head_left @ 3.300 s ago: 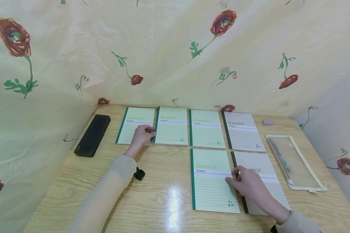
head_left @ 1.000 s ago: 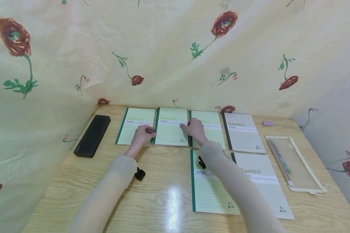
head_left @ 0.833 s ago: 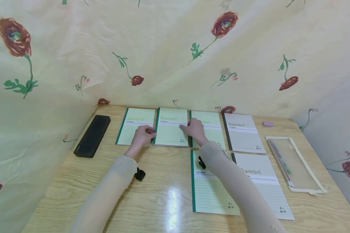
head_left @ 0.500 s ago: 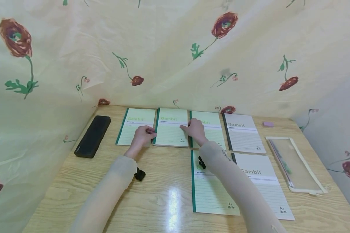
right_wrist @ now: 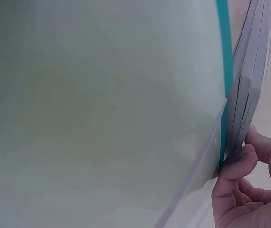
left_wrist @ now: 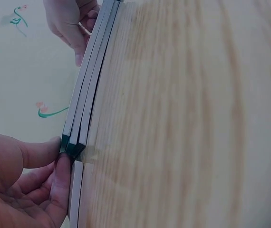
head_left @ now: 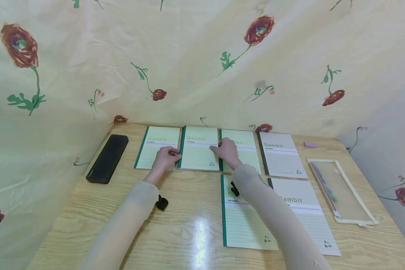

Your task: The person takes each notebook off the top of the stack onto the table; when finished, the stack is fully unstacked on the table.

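Notebooks lay in two rows on the wooden bench [head_left: 189,225] in the head view. The left hand [head_left: 166,156] pinched the spine edge of the second green notebook [head_left: 198,148] in the far row, thumb and fingers curled at its left side, where it met the far-left green notebook [head_left: 154,144]. The right hand [head_left: 227,149] pinched the same notebook's opposite edge, beside the third green notebook [head_left: 244,153]. A grey notebook [head_left: 281,157] closed that row; a green notebook [head_left: 237,221] and another grey one [head_left: 307,221] lay nearer. A black case [head_left: 107,158] sat at far left, a clear pouch [head_left: 341,189] at right, a small pink eraser [head_left: 310,144] beyond it.

From the left wrist, the left hand [left_wrist: 21,185] nipped the green spine corner of a stack of thin books [left_wrist: 85,99], thumb on one face and fingertip on the other, while the right hand [left_wrist: 71,23] held the far end.

From the right wrist, the right hand [right_wrist: 247,185] gripped the stack's layered page edges [right_wrist: 247,95], a pale green cover [right_wrist: 102,109] filling the frame.

Squaring or lifting that middle stack seemed the step in hand, judging by the matched two-sided grip. A next move would call for even pressure at both edges so the layers stayed aligned and neighbouring covers were not dragged.
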The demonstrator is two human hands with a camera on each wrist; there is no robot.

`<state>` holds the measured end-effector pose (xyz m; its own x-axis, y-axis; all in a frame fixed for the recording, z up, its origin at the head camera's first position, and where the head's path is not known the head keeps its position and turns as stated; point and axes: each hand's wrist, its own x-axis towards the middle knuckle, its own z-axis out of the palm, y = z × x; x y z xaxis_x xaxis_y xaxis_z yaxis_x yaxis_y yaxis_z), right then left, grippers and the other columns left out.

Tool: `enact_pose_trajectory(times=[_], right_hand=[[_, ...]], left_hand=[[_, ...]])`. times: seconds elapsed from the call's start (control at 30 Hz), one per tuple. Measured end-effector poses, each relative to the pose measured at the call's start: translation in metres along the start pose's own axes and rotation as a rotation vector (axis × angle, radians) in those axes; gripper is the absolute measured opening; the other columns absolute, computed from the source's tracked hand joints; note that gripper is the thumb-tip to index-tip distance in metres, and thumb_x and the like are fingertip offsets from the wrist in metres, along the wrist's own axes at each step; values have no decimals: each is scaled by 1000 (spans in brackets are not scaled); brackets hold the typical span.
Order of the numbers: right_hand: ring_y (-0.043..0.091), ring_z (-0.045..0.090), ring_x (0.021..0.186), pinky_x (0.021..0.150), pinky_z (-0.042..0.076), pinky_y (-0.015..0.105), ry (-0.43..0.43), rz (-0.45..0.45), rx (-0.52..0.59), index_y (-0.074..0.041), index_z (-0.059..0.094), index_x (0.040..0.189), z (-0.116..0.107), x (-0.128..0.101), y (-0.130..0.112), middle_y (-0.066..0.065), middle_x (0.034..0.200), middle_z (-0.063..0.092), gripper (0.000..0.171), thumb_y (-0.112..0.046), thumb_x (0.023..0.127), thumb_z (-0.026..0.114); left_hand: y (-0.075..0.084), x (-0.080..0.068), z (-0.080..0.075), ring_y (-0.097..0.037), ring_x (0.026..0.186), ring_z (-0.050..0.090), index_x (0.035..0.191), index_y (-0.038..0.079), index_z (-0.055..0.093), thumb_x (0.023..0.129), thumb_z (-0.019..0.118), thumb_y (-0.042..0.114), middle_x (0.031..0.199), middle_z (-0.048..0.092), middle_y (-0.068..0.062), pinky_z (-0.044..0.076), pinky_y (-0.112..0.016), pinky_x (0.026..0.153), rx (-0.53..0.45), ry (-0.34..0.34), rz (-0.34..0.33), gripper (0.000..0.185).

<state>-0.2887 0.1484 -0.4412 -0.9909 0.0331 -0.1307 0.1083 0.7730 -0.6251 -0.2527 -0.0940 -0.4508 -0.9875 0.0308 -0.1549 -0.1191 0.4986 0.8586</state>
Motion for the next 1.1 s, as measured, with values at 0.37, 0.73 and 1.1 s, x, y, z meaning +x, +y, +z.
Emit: enact_pose_trajectory(times=[0.37,0.73,1.1], right_hand=[[14,32,48,47,28,29,-7,59,24,-12,45,61,-12,1,6,-3,52,37,46,-33,91,74],[26,62,95,85,54,37,-110,206,357,4,51,130,-32,-8,20,17,114,60,51,-29,95,70],[24,63,90,84,48,34,-128,306,456,-3,53,127,-39,-50,27,13,109,64,46,-31,94,71]], left_hand=[[1,-2,0,-29,101,60,117,-1,67,96,66,9,109,65,-16,48,-41,92,4,-3,-3,23],[1,-1,0,-30,101,60,115,-2,67,95,67,7,107,66,-17,48,-41,91,7,4,9,22],[0,0,1,-29,100,60,115,-2,68,94,68,7,107,66,-16,49,-40,90,4,4,-1,22]])
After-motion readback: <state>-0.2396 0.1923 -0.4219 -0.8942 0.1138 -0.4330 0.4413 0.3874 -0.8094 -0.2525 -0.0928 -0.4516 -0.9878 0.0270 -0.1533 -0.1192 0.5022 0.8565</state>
